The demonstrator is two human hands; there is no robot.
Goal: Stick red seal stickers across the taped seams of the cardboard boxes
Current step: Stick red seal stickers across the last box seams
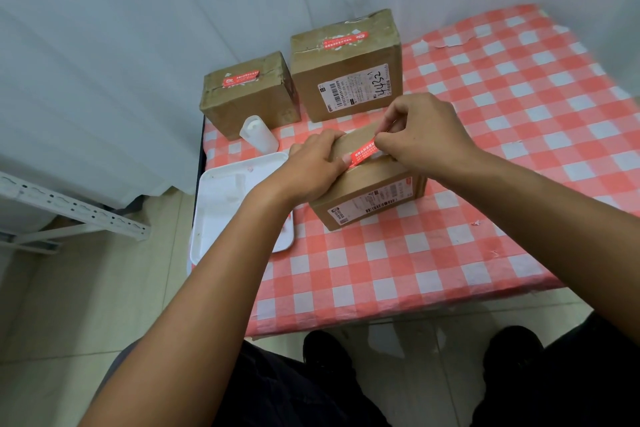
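Head view: you look down at a table (485, 184) covered in a red and white checked cloth, pushed into a corner of white walls.
Far boxes: two boxes stand at the back, the big box (346, 80) and, just beside it to the left, the small box (247, 97). Each already carries a red strip over its top seam, so you can judge those two as done.
Tray: a white tray (221, 198) lies at the table's left edge, partly under your left forearm; a white bottle (258, 133) stands just behind it.
Near box: the box in hand (367, 191) sits in front of you, label side facing you, top seam up where both hands reach it.
Left hand (311, 166): your fingers curl over the box's left top edge, and your thumb presses the sticker's near end down; this steadies the box and anchors the strip.
Right hand (426, 135): your fingertips pinch the sticker's far end, likely keeping it taut so it lies flat.
Sticker (363, 152): the red strip lies across the tape on the near box, between your two hands; it does not look fully pressed down yet.
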